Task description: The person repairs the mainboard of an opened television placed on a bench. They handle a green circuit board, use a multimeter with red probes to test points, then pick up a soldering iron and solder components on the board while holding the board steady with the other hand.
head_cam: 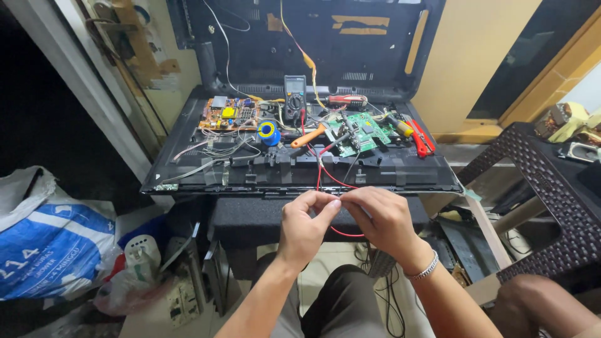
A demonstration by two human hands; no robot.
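My left hand (303, 224) and my right hand (383, 219) meet in front of me, fingertips pinched together on a thin red wire (323, 174). The wire runs up from my fingers to the opened flat-screen set (206, 178) lying on its back, and a loop of it hangs below my right hand. On the set lie a green circuit board (360, 130), an orange-brown circuit board (228, 114), a dark multimeter (295, 95) and a blue solder spool (268, 132). My right wrist wears a metal bracelet.
An orange-handled tool (308, 136), a yellow-handled screwdriver (400, 127) and red-handled pliers (423, 139) lie on the set. A dark woven plastic stool (551, 194) stands at the right. A blue and white sack (53, 241) and loose parts sit on the floor at the left.
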